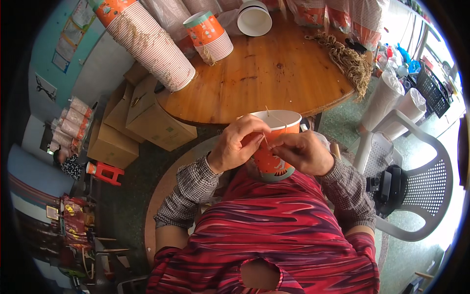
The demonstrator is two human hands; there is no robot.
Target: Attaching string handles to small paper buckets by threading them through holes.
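Note:
An orange paper cup (272,157) with a white inside is held against my chest, tilted away from me. My left hand (237,144) grips its side near the rim, fingers curled over a thin tan string (277,119) that crosses the cup's mouth. My right hand (303,152) pinches the same string at the cup's wall, close to the left fingers. Both hands touch the cup.
A round wooden table (264,78) stands ahead with long stacks of orange-and-white cups (152,44), a short stack (210,36), a white-lined cup (253,19) and a bundle of tan strings (350,61). Cardboard boxes (147,117) sit left, a white plastic chair (416,186) right.

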